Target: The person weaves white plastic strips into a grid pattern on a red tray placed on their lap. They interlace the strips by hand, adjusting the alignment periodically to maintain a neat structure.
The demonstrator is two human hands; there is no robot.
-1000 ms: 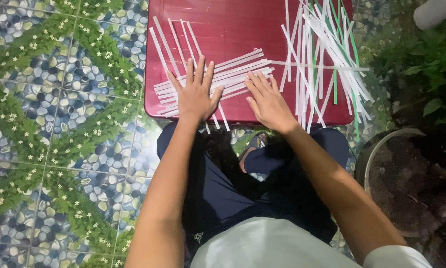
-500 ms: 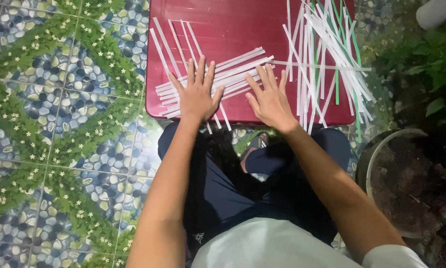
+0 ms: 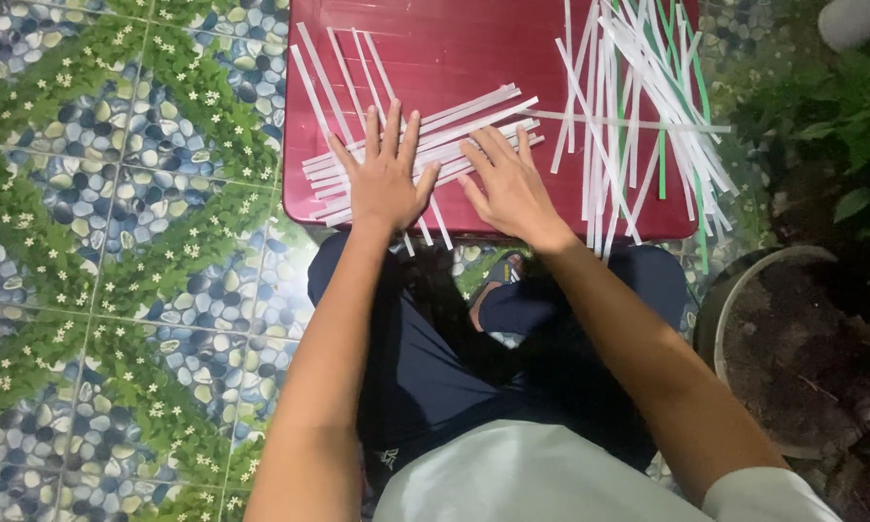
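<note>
A dark red low table [image 3: 473, 48] stands in front of my knees. Several long white paper strips [image 3: 473, 121] lie side by side across its near half. My left hand [image 3: 384, 174] rests flat on these strips, fingers spread. My right hand [image 3: 508, 184] lies flat on the same bundle just to the right, fingers apart. Neither hand grips anything. A looser heap of white and green strips [image 3: 638, 106] sprawls over the table's right side, some hanging over the front edge.
The floor has pebble-patterned tiles with green leaf bands [image 3: 116, 242]. A round pot with dark soil [image 3: 793, 348] sits at the right, with green plants [image 3: 841, 106] behind it. My legs in dark trousers [image 3: 435, 367] are folded below the table.
Both hands stay flat on the strips; my right hand has shifted slightly left and its fingers have spread a little over the bundle.
</note>
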